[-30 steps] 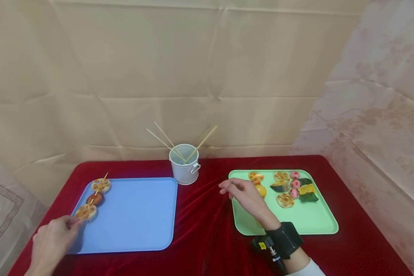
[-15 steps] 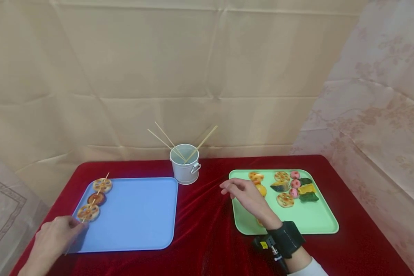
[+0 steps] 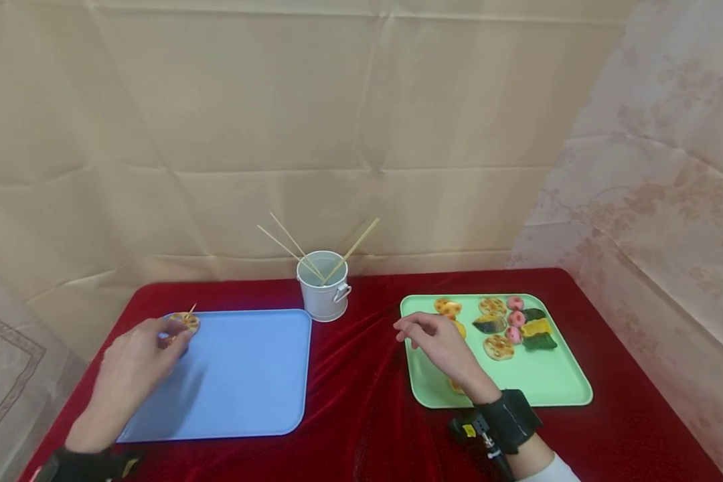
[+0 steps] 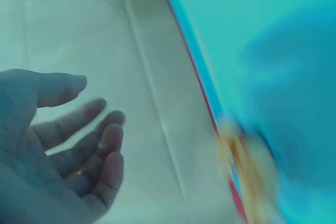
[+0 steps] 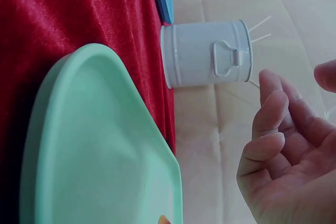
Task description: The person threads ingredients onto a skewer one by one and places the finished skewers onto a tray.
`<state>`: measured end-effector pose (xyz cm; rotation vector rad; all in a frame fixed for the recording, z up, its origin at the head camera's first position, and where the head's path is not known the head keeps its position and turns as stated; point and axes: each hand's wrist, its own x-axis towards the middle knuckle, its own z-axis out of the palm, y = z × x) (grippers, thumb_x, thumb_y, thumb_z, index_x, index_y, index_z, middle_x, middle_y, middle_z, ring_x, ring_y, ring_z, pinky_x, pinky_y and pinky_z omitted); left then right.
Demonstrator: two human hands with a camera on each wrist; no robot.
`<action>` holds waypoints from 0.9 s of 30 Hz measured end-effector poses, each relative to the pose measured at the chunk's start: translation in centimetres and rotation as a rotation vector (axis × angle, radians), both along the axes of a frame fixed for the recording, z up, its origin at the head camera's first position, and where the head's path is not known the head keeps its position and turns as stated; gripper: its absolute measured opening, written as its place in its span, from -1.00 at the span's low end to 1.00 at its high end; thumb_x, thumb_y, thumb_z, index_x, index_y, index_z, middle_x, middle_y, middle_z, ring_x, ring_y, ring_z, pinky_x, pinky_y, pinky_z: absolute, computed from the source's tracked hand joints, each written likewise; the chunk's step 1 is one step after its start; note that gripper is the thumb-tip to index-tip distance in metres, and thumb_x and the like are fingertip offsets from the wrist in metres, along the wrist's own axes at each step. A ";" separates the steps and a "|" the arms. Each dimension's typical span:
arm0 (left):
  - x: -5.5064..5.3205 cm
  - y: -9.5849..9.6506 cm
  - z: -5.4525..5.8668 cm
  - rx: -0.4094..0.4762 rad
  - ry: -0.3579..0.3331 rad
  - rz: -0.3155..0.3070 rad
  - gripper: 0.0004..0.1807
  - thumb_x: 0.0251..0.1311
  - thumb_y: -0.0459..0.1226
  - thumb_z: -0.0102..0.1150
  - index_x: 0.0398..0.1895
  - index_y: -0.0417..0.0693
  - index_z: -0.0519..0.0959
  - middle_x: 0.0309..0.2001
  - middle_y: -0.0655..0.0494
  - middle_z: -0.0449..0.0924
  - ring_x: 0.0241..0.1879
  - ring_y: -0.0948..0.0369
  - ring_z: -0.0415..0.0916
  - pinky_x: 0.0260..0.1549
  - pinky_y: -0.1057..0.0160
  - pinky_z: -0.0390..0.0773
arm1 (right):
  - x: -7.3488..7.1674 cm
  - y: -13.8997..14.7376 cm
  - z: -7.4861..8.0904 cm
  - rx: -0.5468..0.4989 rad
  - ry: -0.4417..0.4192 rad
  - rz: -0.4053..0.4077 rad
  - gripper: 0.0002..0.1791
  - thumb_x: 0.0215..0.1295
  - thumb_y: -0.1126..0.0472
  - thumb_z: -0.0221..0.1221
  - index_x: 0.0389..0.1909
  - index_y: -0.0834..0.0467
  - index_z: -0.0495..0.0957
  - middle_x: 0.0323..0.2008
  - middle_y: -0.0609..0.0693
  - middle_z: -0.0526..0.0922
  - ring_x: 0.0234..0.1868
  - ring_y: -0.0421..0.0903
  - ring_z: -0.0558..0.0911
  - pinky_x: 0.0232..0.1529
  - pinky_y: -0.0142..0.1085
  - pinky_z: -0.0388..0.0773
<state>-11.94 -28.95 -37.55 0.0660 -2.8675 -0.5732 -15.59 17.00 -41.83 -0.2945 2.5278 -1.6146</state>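
Note:
My left hand (image 3: pixel 135 358) is over the left side of the blue tray (image 3: pixel 247 375). In the left wrist view that hand (image 4: pixel 68 140) has its thumb and fingers spread apart, with nothing between them. Below it, a skewer of lotus root slices (image 3: pixel 188 321) with a brown round piece lies along the tray's left edge; the hand hides most of it in the head view, and it is blurred in the left wrist view. My right hand (image 3: pixel 446 348), fingers loosely bent and holding nothing, hovers over the left edge of the green tray (image 3: pixel 548 385).
A small white bucket (image 3: pixel 323 301) with several thin bamboo sticks (image 3: pixel 358 244) stands at the back between the trays. On the green tray lie lotus slices (image 3: pixel 498 347), pink balls (image 3: pixel 515 318), yellow and green pieces (image 3: pixel 539 341). Red velvet cloth (image 3: pixel 355 402) covers the table.
My left hand has let go of the near end of the skewer and moved up and right over it. The skewer stays on the blue tray. My right hand has barely shifted.

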 end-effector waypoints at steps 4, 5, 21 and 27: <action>-3.0 3.8 0.5 0.135 0.131 -0.147 -0.61 0.24 -0.28 0.40 0.07 -0.30 0.63 -0.02 -0.29 0.64 -0.12 -0.18 0.62 -0.26 -0.12 0.67 | 0.3 0.4 0.1 -0.003 0.023 -0.006 -0.73 0.55 0.10 0.12 0.00 0.13 0.73 -0.24 0.09 0.76 -0.16 0.17 0.67 -0.25 -0.28 0.44; -3.7 4.6 0.6 0.176 0.139 -0.165 -0.60 0.28 -0.27 0.38 0.12 -0.29 0.61 0.03 -0.29 0.62 -0.06 -0.20 0.61 -0.21 -0.15 0.67 | 0.3 0.5 0.2 0.002 0.027 -0.004 -0.72 0.55 0.09 0.12 -0.01 0.13 0.72 -0.25 0.09 0.76 -0.16 0.15 0.68 -0.21 -0.27 0.47; -12.5 11.9 0.1 0.828 0.108 -0.034 -0.49 0.52 -0.19 0.13 0.39 -0.29 0.37 0.26 -0.21 0.49 0.26 -0.04 0.46 0.30 0.05 0.44 | 0.8 0.5 0.0 -0.010 0.023 0.037 -0.65 0.56 0.05 0.14 0.01 0.24 0.70 -0.27 0.04 0.78 -0.20 -0.11 0.73 -0.01 -0.24 0.59; -13.3 13.0 0.0 0.883 0.150 0.038 -0.60 0.52 -0.17 0.14 0.26 -0.22 0.51 0.13 -0.14 0.57 0.12 0.04 0.54 0.09 0.27 0.56 | 1.1 0.4 0.0 -0.046 0.020 0.032 -0.65 0.56 0.08 0.15 0.02 0.29 0.69 -0.27 0.05 0.77 -0.19 -0.06 0.73 -0.03 -0.25 0.60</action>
